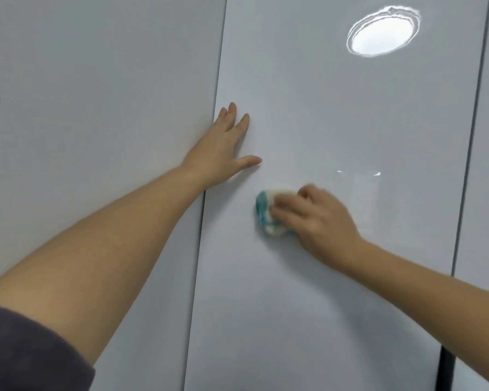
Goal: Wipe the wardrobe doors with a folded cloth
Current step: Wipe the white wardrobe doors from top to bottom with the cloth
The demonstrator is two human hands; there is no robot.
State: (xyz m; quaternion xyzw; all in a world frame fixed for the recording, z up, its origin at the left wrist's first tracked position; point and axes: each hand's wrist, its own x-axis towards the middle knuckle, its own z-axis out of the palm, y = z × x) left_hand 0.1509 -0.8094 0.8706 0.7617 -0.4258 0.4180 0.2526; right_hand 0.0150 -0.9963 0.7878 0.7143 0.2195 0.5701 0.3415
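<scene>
Folded white-and-teal cloth [267, 213]: pressed against middle glossy pale-grey wardrobe door [336, 122], right hand [319, 221] grip clamped on it, blurred, likely mid-stroke. Left hand [223, 148] flat, fingers spread apart, at the door's left edge, presumably bracing the panel.

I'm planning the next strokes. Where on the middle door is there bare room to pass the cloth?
Free: the middle door below the right hand and cloth, and the stretch between them and the lamp reflection. Crowded: the door's left edge, where the left hand lies flat.
</scene>
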